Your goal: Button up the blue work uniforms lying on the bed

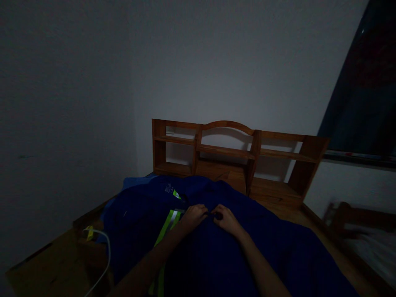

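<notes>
Hands (pixel 194 216) nearly fingertip to fingertip over blue garment (pixel 201 255)

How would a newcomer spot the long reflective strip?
In front of the wooden shelves lies blue cloth. On it, the yellow-green strip runs toward the camera, passing under the left forearm. Unlike the short bright patch farther up, it is long.
</notes>
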Available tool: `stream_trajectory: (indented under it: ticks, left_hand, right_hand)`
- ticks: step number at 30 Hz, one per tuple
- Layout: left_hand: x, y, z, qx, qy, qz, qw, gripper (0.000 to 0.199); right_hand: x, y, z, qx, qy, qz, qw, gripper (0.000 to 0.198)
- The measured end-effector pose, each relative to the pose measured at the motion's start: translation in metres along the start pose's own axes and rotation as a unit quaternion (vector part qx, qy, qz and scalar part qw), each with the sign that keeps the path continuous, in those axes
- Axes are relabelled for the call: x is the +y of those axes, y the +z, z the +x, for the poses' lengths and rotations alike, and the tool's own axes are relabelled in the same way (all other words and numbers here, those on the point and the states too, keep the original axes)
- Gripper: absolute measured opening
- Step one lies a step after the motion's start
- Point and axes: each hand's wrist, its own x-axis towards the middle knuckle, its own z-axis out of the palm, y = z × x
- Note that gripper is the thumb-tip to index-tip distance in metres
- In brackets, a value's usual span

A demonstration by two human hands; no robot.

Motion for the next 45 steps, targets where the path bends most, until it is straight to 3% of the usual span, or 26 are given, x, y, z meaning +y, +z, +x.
stream_trajectory:
  ticks: [5,16,26,36,45]
  left_hand:
    - [-0.003,0.012,-0.002,0.039,0.018,0.007,0.999,0.011]
    - [0.008,0.001,-0.001,0.077,-0.013,-0.003,0.997,0.014]
    - [0.011,-0.004,-0.002,0.045,0.006,0.035,0.998,0.016]
    - [0.0,0.008,0.0,0.036,0.028,0.05,0.998,0.014]
    - [-0.001,0.008,-0.005,0.053,0.031,0.035,0.998,0.037]
  right_hand:
    - [0.003,0.001,0.004,0.008,-0.009,-0.017,1.0,0.022]
    - [-0.002,0.0,0.006,0.037,-0.016,-0.046,0.998,0.016]
    - [-0.002,0.004,0.005,0.043,-0.027,-0.052,0.997,0.017]
    - [-0.005,0.006,0.003,0.033,-0.028,-0.112,0.993,0.019]
    - [0.002,0.006,0.005,0.068,-0.02,-0.109,0.992,0.022]
